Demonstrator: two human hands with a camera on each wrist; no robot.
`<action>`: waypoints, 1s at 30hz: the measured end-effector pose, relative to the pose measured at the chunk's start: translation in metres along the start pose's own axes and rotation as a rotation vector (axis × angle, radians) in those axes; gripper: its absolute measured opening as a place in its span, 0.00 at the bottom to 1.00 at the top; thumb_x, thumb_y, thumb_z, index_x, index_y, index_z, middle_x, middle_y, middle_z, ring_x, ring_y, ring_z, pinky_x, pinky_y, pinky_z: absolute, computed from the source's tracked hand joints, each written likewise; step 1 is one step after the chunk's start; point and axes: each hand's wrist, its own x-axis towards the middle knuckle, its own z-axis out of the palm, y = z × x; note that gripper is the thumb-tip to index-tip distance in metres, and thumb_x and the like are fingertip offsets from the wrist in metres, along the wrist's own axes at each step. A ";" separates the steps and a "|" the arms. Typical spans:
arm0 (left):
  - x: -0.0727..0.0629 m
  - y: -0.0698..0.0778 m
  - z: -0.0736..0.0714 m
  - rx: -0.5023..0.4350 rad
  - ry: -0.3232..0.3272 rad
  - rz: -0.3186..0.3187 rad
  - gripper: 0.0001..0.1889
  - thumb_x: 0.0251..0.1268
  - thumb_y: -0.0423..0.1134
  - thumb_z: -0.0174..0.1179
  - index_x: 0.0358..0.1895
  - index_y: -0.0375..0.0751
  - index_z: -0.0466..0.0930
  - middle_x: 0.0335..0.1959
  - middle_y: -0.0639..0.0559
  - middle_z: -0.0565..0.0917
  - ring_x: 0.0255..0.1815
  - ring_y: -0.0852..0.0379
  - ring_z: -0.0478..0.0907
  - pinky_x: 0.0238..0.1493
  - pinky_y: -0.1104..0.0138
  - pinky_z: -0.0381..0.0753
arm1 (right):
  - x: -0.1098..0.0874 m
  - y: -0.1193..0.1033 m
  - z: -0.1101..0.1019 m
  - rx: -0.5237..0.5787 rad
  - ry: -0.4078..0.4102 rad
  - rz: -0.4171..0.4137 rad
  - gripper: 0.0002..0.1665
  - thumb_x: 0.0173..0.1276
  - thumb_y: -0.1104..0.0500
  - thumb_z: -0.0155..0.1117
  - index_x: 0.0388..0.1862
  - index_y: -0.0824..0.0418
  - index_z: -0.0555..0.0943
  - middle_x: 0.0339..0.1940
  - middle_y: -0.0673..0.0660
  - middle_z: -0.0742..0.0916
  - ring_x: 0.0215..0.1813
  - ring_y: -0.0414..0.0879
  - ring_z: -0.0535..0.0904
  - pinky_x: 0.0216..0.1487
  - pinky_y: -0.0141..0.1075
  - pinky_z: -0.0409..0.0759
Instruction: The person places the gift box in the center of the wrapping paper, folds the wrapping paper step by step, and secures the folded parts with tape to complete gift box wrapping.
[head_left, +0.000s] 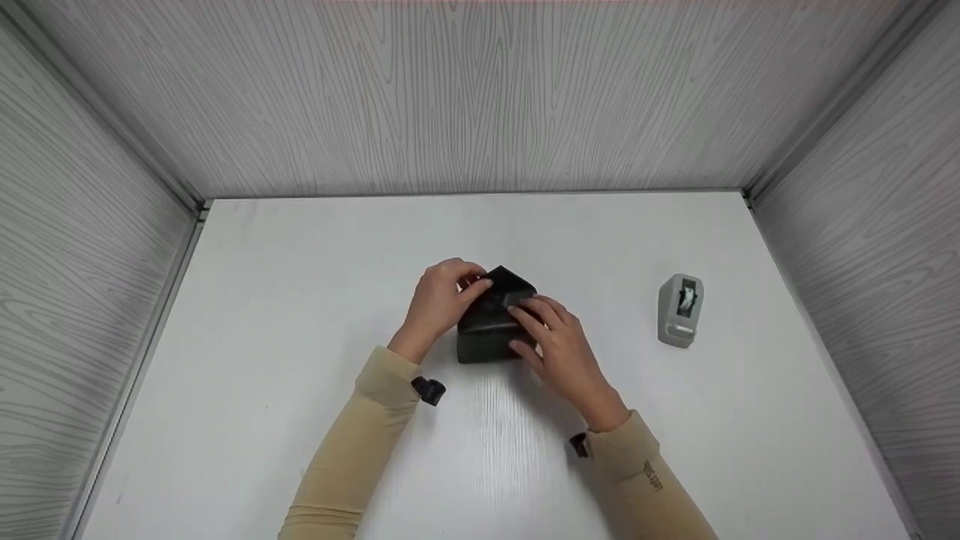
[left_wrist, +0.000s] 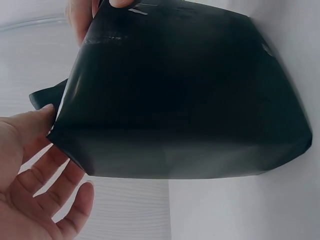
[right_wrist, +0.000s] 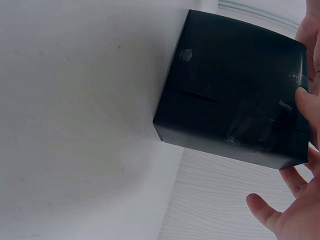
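A box wrapped in dark green, nearly black wrapping paper (head_left: 495,346) stands on the table between both hands. At its upper left, my left hand (head_left: 439,296) pinches a fold of the paper between thumb and fingers. A paper flap (left_wrist: 47,95) sticks up beyond that thumb in the left wrist view. My right hand (head_left: 559,341) touches the top right of the box, its fingertips at a small piece of tape (head_left: 512,300). Its thumb stands apart from the fingers by the front right side. Shiny tape (right_wrist: 250,127) lies on the box's face in the right wrist view.
A grey tape dispenser (head_left: 679,311) with a roll in it stands on the right part of the white table (head_left: 300,285). Wood-grained grey panels (head_left: 465,97) enclose the table at the back and both sides.
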 end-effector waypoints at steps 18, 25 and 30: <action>0.009 0.012 0.004 0.053 0.056 0.020 0.06 0.65 0.40 0.67 0.38 0.40 0.87 0.30 0.51 0.83 0.31 0.55 0.77 0.35 0.62 0.77 | 0.000 0.001 0.000 -0.002 0.017 -0.015 0.29 0.69 0.50 0.66 0.67 0.55 0.75 0.65 0.56 0.75 0.69 0.53 0.65 0.62 0.53 0.68; 0.013 0.017 0.004 0.081 0.045 0.033 0.07 0.67 0.42 0.64 0.35 0.42 0.84 0.30 0.52 0.82 0.31 0.57 0.76 0.34 0.63 0.76 | 0.000 0.000 -0.001 0.000 0.027 -0.024 0.28 0.69 0.50 0.67 0.66 0.56 0.76 0.65 0.56 0.75 0.69 0.54 0.65 0.62 0.53 0.68; 0.012 0.017 0.001 0.085 0.014 0.026 0.08 0.67 0.42 0.64 0.36 0.41 0.84 0.30 0.51 0.82 0.31 0.56 0.77 0.34 0.63 0.77 | 0.000 0.000 -0.001 0.003 0.029 -0.029 0.28 0.69 0.51 0.67 0.66 0.56 0.76 0.64 0.56 0.76 0.69 0.54 0.66 0.62 0.53 0.68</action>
